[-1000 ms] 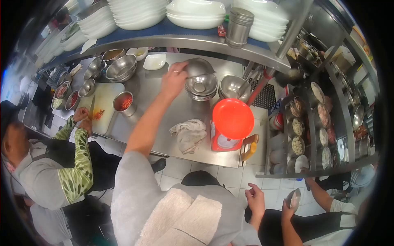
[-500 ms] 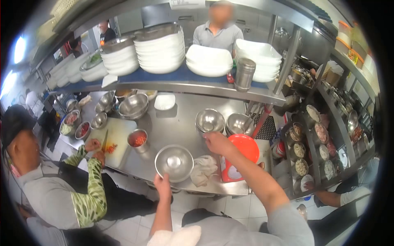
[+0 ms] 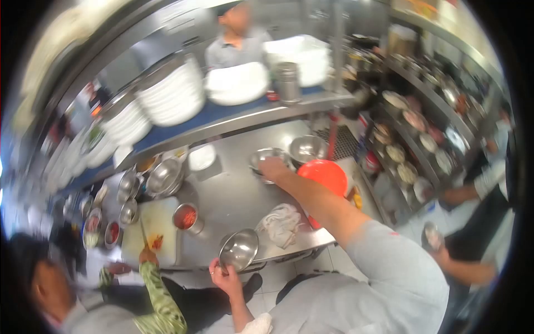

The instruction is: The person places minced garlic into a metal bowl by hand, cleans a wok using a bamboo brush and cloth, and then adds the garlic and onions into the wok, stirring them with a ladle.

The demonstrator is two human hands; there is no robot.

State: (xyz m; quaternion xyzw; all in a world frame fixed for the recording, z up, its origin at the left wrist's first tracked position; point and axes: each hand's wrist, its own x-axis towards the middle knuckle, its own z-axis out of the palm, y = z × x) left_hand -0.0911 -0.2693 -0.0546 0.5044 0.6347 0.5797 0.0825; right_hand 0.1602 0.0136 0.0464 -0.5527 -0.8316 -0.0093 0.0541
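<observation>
My left hand [image 3: 225,275] grips a steel mixing bowl [image 3: 240,249] by its rim, tilted at the front edge of the steel counter. My right hand [image 3: 272,167] reaches over another steel bowl [image 3: 261,155] farther back; its fingers are blurred and partly hidden, so their grip does not show. A second steel bowl [image 3: 307,148] stands to the right of that one. Below my right forearm sits a red-orange round dish [image 3: 325,175], partly covered. Between my arms, a crumpled white cloth [image 3: 281,224] lies on the counter.
At left, a co-worker's hand [image 3: 148,255] is on a knife at a cutting board [image 3: 133,222] with chopped red food. A steel container of red pieces [image 3: 186,216] stands beside it. Stacked white plates [image 3: 172,92] line the shelf above; food containers [image 3: 407,172] fill the right.
My right hand has moved over the back bowl. My left hand has drawn its bowl nearer and tilted it. The whole view has turned and shifted.
</observation>
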